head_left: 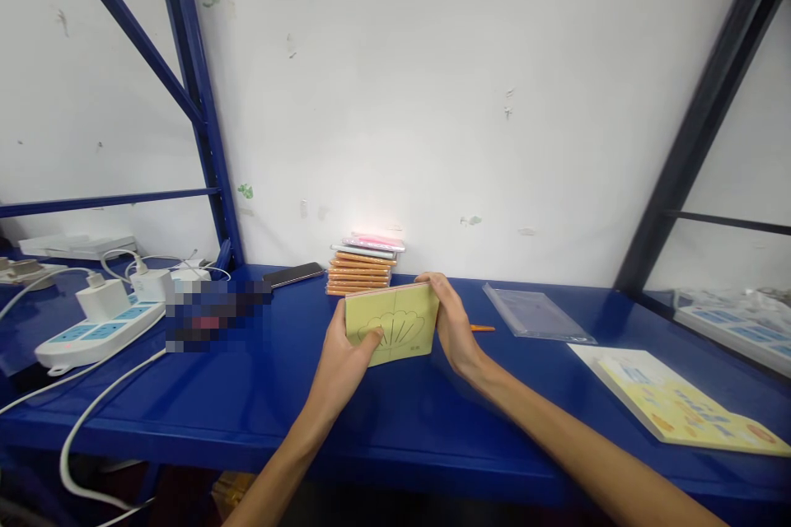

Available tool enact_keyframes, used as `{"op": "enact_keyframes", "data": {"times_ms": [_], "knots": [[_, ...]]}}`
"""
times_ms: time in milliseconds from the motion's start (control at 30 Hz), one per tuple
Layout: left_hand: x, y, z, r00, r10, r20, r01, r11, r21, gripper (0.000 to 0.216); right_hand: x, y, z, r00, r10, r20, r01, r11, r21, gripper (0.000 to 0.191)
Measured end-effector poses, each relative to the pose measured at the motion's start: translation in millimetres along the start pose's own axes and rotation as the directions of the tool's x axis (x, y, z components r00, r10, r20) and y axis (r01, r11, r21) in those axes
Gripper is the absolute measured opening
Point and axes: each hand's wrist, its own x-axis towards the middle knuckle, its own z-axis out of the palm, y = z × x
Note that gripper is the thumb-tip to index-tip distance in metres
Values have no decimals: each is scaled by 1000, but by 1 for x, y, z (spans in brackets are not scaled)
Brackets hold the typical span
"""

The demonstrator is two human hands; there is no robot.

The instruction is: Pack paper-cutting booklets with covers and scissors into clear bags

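Observation:
A yellow-green booklet (404, 347) with a line drawing of a scallop shell stands upright above the blue table, its drawn side facing me. My left hand (349, 347) grips it by the left side, thumb lying across the drawing and the other fingers hidden behind. At the opposite side, my right hand (454, 325) is bent around the right edge, fingertips on the top right corner. Just behind the booklet rises a stack of thin packets (360, 270), mostly orange, with pale and pink ones on top. An orange pen-like stick (483, 328) lies right of my right hand.
On the blue table (247, 403) a clear plastic sleeve (536, 314) and a yellow printed book (685, 408) lie to the right. A phone (292, 274) is at the back left, near a white power strip (102, 332) with chargers and cables. A white wall (445, 99) stands behind.

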Motion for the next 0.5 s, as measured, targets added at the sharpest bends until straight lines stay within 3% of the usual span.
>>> {"op": "enact_keyframes", "data": {"times_ms": [133,267,400,500], "knots": [[0,-1,-1,1000,11,13,-11,1000,27,60,-3,4,3,999,-2,42,1,1000,21,37],[1,-3,-4,999,-23,43,20,998,63,56,8,-8,-1,999,-47,19,49,993,-111,43],[6,-10,-6,998,-47,51,42,995,85,61,20,-60,-40,980,-187,-66,144,898,-416,37],[10,-14,-6,996,-76,38,71,991,110,62,2,-101,-90,960,-236,-154,79,751,-656,29]]}}
